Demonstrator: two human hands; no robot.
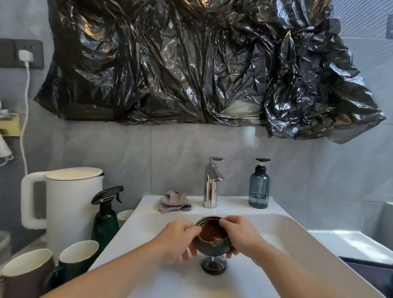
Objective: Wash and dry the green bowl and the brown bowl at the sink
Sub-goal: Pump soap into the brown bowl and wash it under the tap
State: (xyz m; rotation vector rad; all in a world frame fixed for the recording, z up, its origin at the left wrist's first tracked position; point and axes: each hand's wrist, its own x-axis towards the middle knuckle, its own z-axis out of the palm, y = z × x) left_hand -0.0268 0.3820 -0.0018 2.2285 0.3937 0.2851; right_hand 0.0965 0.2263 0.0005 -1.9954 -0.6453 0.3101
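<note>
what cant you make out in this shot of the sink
Head view only:
- Bowl underside: covered by the left hand and right hand.
- Water flow from the faucet: none visible, too fine to rule out.
- Drain contents: dark, partly behind the bowl.
- Second bowl: not identifiable.

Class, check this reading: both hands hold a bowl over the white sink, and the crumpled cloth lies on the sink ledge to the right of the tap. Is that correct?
One detail is wrong. In the head view the crumpled cloth lies to the left of the tap, not the right. The rest stands: the left hand and right hand hold the bowl over the white sink.
</note>
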